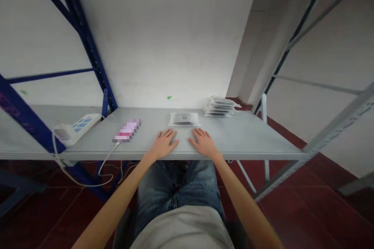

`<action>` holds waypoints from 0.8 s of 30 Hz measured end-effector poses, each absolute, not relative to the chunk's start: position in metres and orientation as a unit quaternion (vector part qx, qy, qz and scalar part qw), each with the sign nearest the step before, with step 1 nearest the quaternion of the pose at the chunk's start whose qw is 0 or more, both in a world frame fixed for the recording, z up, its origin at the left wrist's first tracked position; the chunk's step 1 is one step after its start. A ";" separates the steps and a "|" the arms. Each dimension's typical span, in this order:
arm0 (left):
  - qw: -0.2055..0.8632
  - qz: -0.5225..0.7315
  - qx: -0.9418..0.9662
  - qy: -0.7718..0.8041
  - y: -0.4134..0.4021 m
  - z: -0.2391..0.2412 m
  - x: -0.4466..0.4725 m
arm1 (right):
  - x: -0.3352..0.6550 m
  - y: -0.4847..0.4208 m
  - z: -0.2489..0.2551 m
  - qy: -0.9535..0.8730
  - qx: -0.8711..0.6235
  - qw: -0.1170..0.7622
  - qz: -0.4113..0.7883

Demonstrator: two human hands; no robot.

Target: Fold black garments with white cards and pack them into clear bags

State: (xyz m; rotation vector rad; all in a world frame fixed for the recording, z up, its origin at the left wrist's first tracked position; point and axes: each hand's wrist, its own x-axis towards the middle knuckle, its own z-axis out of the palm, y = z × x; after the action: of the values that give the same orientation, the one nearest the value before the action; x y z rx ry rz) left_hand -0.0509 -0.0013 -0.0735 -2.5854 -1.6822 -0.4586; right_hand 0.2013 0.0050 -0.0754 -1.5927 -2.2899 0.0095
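My left hand (164, 144) lies flat on the grey shelf top (248, 136), fingers spread and holding nothing. Palm down to the other side, my right hand (203, 142) is open too, with its thumb pointing toward the left one. Just beyond the fingertips lies a flat clear plastic packet (184, 119) with a grey item inside, whose kind I cannot make out. Farther back on the right is a stack of similar packets (219, 107), several deep and slightly uneven.
A phone (127, 130), blurred out, lies left with a white cable (108, 159) running off the front edge. A white power strip (83, 126) rests beside the blue rack post (87, 42). Grey rack posts (339, 132) bound the right side; a white wall (169, 46) stands behind.
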 end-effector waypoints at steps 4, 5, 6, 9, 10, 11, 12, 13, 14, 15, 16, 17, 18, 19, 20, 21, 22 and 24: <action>0.008 -0.147 -0.827 -0.542 -0.002 -0.072 -0.051 | 0.200 0.004 -0.074 -0.807 -0.565 0.173 0.005; 0.008 -0.147 -0.828 -0.542 -0.002 -0.072 -0.051 | 0.200 0.004 -0.073 -0.807 -0.565 0.173 0.005; 0.009 -0.149 -0.827 -0.542 -0.003 -0.072 -0.050 | 0.200 0.003 -0.073 -0.807 -0.564 0.174 0.004; 0.011 -0.149 -0.828 -0.540 -0.003 -0.071 -0.050 | 0.201 0.003 -0.073 -0.809 -0.562 0.173 0.003; 0.010 -0.149 -0.828 -0.540 -0.003 -0.071 -0.050 | 0.201 0.004 -0.073 -0.809 -0.562 0.172 0.003; 0.010 -0.148 -0.828 -0.541 -0.003 -0.071 -0.050 | 0.201 0.004 -0.073 -0.809 -0.562 0.172 0.002; 0.010 -0.148 -0.828 -0.541 -0.003 -0.071 -0.050 | 0.201 0.004 -0.074 -0.808 -0.563 0.172 0.002; 0.010 -0.148 -0.828 -0.541 -0.003 -0.071 -0.050 | 0.201 0.004 -0.074 -0.808 -0.563 0.173 0.002; 0.011 -0.149 -0.827 -0.542 -0.003 -0.071 -0.050 | 0.201 0.004 -0.075 -0.808 -0.563 0.174 0.001; 0.011 -0.150 -0.826 -0.543 -0.003 -0.071 -0.050 | 0.201 0.004 -0.075 -0.808 -0.563 0.175 0.001; 0.011 -0.150 -0.826 -0.542 -0.003 -0.071 -0.050 | 0.201 0.004 -0.075 -0.808 -0.564 0.174 0.002; 0.010 -0.150 -0.827 -0.541 -0.003 -0.071 -0.050 | 0.201 0.005 -0.075 -0.807 -0.565 0.172 0.004; 0.007 -0.150 -0.828 -0.540 -0.002 -0.071 -0.050 | 0.201 0.005 -0.075 -0.808 -0.564 0.170 0.005; 0.006 -0.150 -0.828 -0.540 -0.002 -0.072 -0.050 | 0.201 0.005 -0.075 -0.809 -0.564 0.169 0.005; 0.005 -0.150 -0.828 -0.540 -0.002 -0.072 -0.050 | 0.201 0.005 -0.075 -0.810 -0.563 0.167 0.004; 0.005 -0.149 -0.828 -0.541 -0.002 -0.072 -0.050 | 0.201 0.005 -0.075 -0.810 -0.562 0.167 0.003; 0.005 -0.148 -0.828 -0.542 -0.002 -0.072 -0.051 | 0.201 0.005 -0.075 -0.810 -0.562 0.167 0.001; 0.004 -0.146 -0.827 -0.543 -0.002 -0.072 -0.051 | 0.201 0.005 -0.074 -0.810 -0.562 0.169 0.000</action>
State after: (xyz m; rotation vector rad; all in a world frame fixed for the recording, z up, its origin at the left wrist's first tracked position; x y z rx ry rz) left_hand -0.0506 -0.0017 -0.0721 -2.5909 -1.7022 -0.4583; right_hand 0.2012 0.0048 -0.0744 -1.5970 -2.3027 -0.0001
